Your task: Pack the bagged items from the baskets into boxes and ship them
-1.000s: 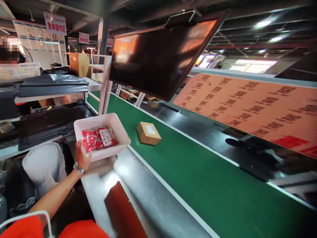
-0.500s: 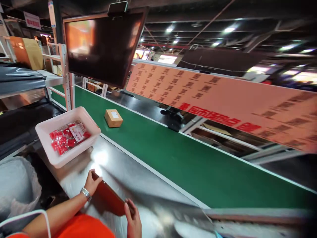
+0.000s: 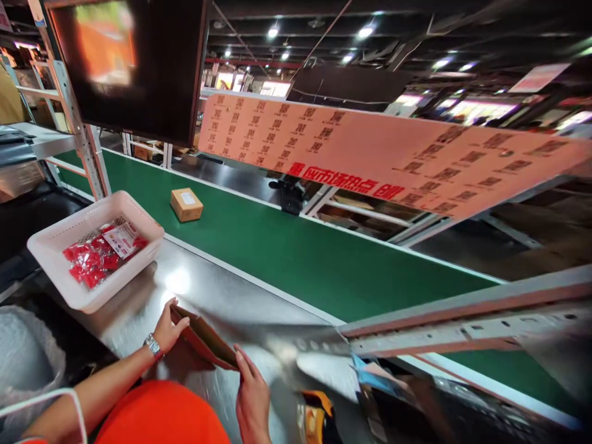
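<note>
The brown carton, its inside too dark to make out, is held over the surface, whether touching it hard to tell, with the left hand closed on its left end, fingers partly hidden, and the right hand on its right end, grip partly hidden. Left of the carton is a basket of red packets, their print illegible; right of it, a yellow-and-black object is cut off by the lower edge.

One camera sits on the head of the person before me, facing forward and down, close above the metal table; the green belt lies farther off.
</note>
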Action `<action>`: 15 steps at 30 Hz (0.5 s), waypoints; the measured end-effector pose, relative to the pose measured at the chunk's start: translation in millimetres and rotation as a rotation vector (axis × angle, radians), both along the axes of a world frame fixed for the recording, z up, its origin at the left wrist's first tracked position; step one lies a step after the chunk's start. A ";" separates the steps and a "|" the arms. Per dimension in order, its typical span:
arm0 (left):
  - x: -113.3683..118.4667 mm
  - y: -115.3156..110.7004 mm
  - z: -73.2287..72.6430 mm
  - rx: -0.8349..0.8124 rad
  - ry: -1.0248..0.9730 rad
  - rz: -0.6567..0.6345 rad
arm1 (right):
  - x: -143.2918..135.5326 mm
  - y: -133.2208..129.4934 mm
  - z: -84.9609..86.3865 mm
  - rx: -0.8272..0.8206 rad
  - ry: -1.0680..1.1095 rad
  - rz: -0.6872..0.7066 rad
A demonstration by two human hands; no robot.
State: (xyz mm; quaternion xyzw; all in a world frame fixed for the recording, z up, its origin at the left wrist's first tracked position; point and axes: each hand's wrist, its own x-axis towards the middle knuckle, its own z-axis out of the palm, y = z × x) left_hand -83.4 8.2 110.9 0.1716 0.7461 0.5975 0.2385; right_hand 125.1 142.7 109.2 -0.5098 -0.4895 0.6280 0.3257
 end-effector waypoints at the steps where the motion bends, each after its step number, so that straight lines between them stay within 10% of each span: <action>1: 3.4 -1.2 5.9 -0.031 0.026 -0.088 | -3.9 -3.7 2.9 -0.048 0.033 -0.023; 8: 0.9 -7.2 39.7 -0.470 0.366 -0.476 | -16.3 -11.5 -7.4 -0.292 0.185 -0.013; 15: 7.6 -29.0 34.5 -0.662 0.579 -0.706 | -2.7 6.4 -21.2 -0.362 0.314 0.381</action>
